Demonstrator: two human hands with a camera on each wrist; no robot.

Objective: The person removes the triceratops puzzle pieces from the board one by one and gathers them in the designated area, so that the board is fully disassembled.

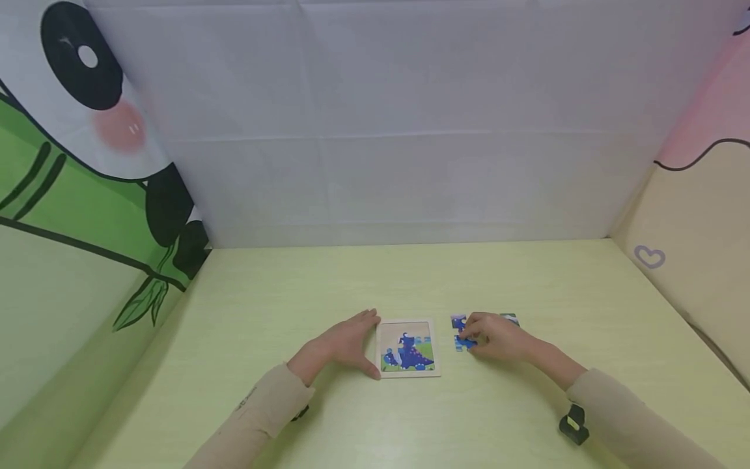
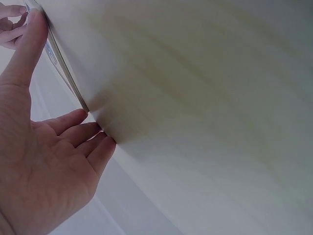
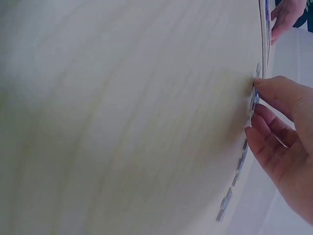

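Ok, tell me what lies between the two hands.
In the head view: the partly filled puzzle frame by the left hand, then a bare strip of table, then loose blue puzzle pieces at the right hand.

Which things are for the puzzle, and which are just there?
For the puzzle:
wooden puzzle board
loose puzzle pieces
left hand, touching the board
right hand, at the pieces

Just there:
cartoon wall
purple heart
white backdrop

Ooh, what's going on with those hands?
A blue dinosaur puzzle is being put together. The person's left hand touches the left edge of the square frame, partly filled, its top bare. The right hand is at the loose pieces to its right, on the table.
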